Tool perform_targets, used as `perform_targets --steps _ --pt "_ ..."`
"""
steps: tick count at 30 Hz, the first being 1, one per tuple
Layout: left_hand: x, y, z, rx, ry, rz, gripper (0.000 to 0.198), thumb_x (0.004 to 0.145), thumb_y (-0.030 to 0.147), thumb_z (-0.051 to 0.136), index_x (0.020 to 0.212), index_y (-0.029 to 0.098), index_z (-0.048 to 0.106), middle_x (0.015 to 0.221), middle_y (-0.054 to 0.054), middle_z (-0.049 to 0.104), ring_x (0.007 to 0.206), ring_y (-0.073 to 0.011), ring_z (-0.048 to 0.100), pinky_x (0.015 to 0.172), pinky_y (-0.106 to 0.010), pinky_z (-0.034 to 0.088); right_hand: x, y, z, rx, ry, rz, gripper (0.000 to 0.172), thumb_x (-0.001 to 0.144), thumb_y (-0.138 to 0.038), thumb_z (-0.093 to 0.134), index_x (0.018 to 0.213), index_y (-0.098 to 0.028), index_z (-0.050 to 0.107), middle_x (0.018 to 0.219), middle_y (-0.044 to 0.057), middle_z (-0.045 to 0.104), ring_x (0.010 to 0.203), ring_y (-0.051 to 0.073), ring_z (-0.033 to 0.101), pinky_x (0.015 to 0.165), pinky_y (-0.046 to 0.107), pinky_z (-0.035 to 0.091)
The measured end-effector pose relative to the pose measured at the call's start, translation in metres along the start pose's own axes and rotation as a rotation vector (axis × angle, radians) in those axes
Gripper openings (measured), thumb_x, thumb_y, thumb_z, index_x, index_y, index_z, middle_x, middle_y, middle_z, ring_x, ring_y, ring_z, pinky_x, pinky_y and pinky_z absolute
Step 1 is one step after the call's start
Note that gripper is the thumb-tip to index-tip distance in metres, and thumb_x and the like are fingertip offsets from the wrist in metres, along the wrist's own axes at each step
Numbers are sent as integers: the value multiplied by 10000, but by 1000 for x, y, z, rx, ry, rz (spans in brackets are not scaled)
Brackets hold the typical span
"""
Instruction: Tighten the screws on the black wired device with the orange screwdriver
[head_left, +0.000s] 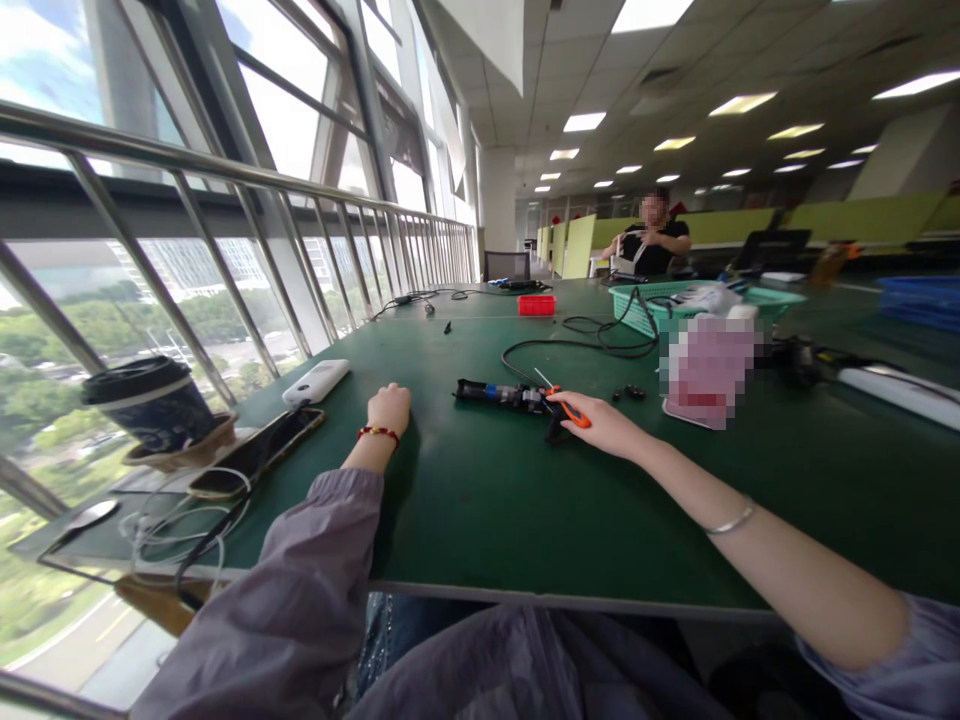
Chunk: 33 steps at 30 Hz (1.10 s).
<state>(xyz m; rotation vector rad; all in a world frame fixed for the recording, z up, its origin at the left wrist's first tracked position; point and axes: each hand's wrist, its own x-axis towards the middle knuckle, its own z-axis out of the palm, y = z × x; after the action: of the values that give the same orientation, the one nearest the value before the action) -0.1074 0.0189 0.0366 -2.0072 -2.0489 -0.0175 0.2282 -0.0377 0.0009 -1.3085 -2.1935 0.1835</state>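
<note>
My right hand (600, 425) is closed on a screwdriver with an orange and black handle (576, 412). Its thin metal shaft points away and to the left, over one end of a long black device (495, 393) with a blue band, which lies on the green table. Whether the screwdriver touches the device I cannot tell. My left hand (389, 408) rests on the table left of the device, curled into a fist with nothing visible in it. Two small black parts (628, 393) lie beyond my right hand.
At left are a lidded cup (154, 405), a phone (259, 452), a white power bank (316, 382) and tangled cables (187, 520). Farther back stand a small red tray (536, 305) and a green basket (634, 312), with a black cable (570, 343). Another person (651, 245) sits beyond.
</note>
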Motion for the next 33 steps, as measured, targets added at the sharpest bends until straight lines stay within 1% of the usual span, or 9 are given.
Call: perform_targets --steps 4,8,13,17,21,25,28,31,33 --pt "-12 33 -15 -23 -45 -27 419 791 -42 375 1026 104 690 1051 -207 648 1013 -289 630 792 -358 527 0 -2 -2 6 -21 20 439 792 -199 533 1228 -255 537 1304 59 569 1118 227 592 933 380 477" --pt "-23 51 -22 -21 -39 16 416 808 -53 361 1004 97 696 1043 -211 650 1025 -297 628 795 -362 527 0 -3 -1 1 -23 26 442 793 -188 530 1230 -255 531 1312 56 562 1121 228 589 940 382 473" --pt "-50 88 -27 -74 10 224 368 813 -44 404 959 112 704 970 -205 649 976 -273 645 772 -337 532 0 0 3 -11 21 7 440 786 -186 531 1217 -272 538 1301 38 568 1101 222 599 930 378 482" --pt "-69 123 -29 -162 34 465 314 822 -19 434 920 125 696 985 -181 629 991 -251 626 766 -308 528 0 4 6 1 41 -19 455 785 -193 526 1232 -277 525 1298 37 568 1116 218 588 934 367 476" --pt "-74 135 -23 -276 47 591 267 858 66 455 921 148 701 1001 -133 627 998 -238 608 757 -294 520 1 9 9 37 41 -12 483 786 -186 514 1260 -274 483 1310 43 555 1115 222 584 931 366 464" --pt "-61 129 -15 -506 74 537 219 854 159 518 906 198 727 989 -77 661 911 -187 626 763 -255 502 3 9 9 82 31 55 450 802 -226 519 1249 -263 479 1163 54 636 977 217 639 861 359 485" --pt "-40 127 -14 -666 151 397 201 842 194 541 901 192 734 955 -74 685 842 -178 631 766 -266 494 3 6 8 86 23 72 429 804 -255 526 1232 -248 495 1121 63 648 931 217 647 838 349 487" --pt "-23 130 -16 -706 194 285 209 849 214 531 896 173 730 939 -91 698 840 -191 630 754 -278 484 2 3 6 67 35 73 421 794 -243 528 1215 -256 509 1135 62 642 936 219 644 820 336 490" --pt "-20 133 -16 -678 190 274 208 852 231 527 890 182 726 925 -83 704 838 -197 631 724 -274 475 0 1 6 58 37 71 421 788 -233 529 1208 -260 512 1144 58 637 945 218 643 815 328 490"
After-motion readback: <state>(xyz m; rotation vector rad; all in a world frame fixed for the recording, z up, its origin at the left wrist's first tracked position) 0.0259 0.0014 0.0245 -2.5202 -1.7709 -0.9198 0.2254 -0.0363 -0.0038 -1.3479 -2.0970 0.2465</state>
